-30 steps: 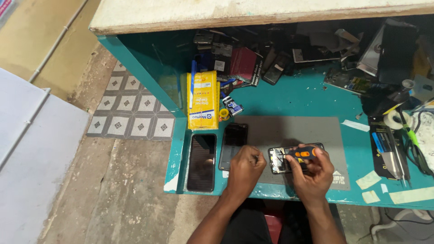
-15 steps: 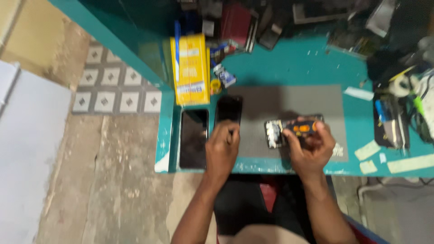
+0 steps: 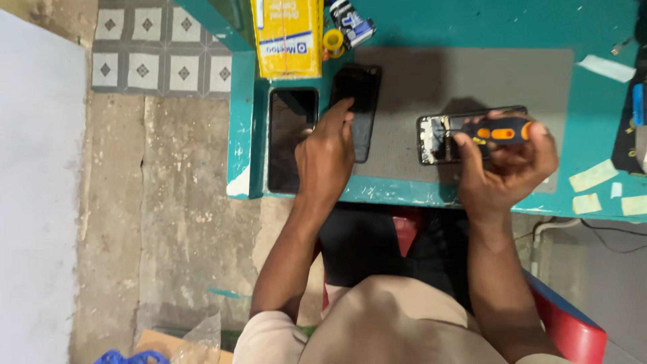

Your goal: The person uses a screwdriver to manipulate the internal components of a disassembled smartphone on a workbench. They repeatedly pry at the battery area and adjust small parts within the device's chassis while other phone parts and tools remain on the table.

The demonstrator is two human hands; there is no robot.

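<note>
An opened phone [image 3: 438, 138] with its insides showing lies on a grey mat [image 3: 465, 81] on the teal bench. My right hand [image 3: 505, 168] is closed around a black and orange screwdriver [image 3: 499, 129], whose tip rests over the opened phone. My left hand [image 3: 327, 152] reaches left, its index finger touching a black phone back panel [image 3: 360, 101] at the mat's left edge. Another dark phone [image 3: 291, 135] lies face up beside it, near the bench's left edge.
A yellow box [image 3: 286, 34] and a small yellow roll [image 3: 333, 42] sit at the far left of the bench. Paper tape strips [image 3: 593, 178] stick near the right front edge. Below are patterned floor tiles [image 3: 162, 64], bare concrete and a red seat [image 3: 573, 330].
My left hand has left the opened phone and moved left to the black panel. The camera has tilted down and closer. My right hand keeps the screwdriver over the opened phone.
</note>
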